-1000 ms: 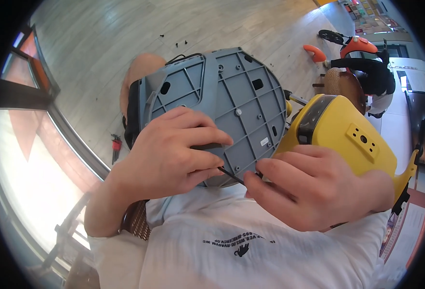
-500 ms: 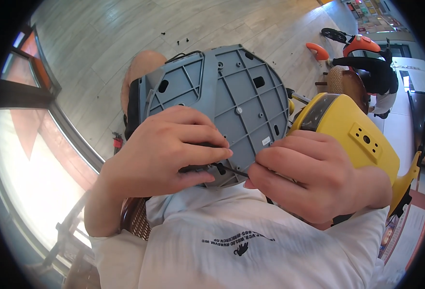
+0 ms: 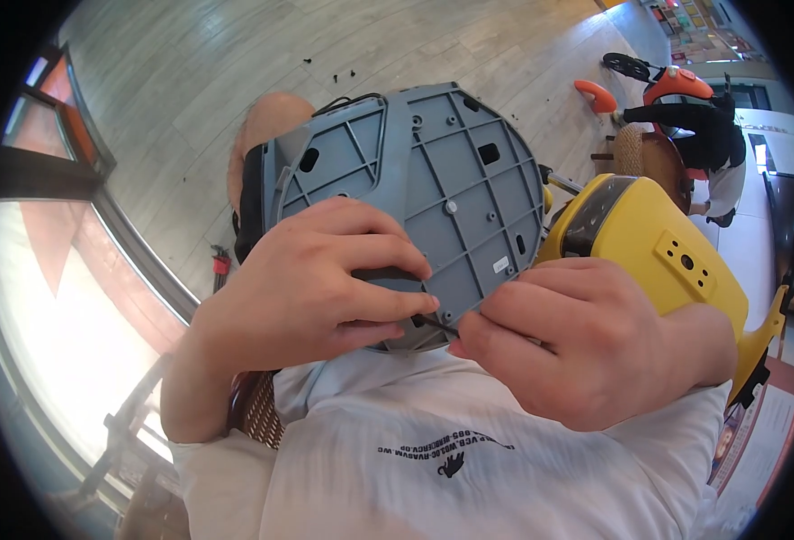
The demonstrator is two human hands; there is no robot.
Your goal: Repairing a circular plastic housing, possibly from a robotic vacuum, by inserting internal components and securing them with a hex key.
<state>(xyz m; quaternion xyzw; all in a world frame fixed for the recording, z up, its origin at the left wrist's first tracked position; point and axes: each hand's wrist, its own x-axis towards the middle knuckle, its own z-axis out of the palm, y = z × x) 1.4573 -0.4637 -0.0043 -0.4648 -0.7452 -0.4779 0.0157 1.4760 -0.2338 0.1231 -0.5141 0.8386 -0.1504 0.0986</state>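
A large grey ribbed plastic panel [image 3: 451,171], rounded at its far end, rests over my lap with its ribs and holes facing up. My left hand [image 3: 311,279] lies on its near part, fingers curled round a dark spot by the near edge. What those fingers pinch is mostly hidden. A thin dark cord-like piece [image 3: 442,327] runs from beside the left fingertips to my right hand [image 3: 563,337]. The right fingers are closed on its end, just past the panel's near right edge. Whether the piece is a cable or a rod cannot be made out.
A yellow plastic body [image 3: 658,243] with a dark band stands close on my right. Several small dark bits [image 3: 336,77] lie on the wooden floor [image 3: 181,81]. Farther right, a person in black trousers [image 3: 685,135] is beside an orange wheeled thing [image 3: 680,83]. A glass door [image 3: 64,297] is at left.
My right hand has come slightly down and left, and less of the thin dark piece shows between the hands. The left fingers have shifted a little right and cover more of the dark spot.
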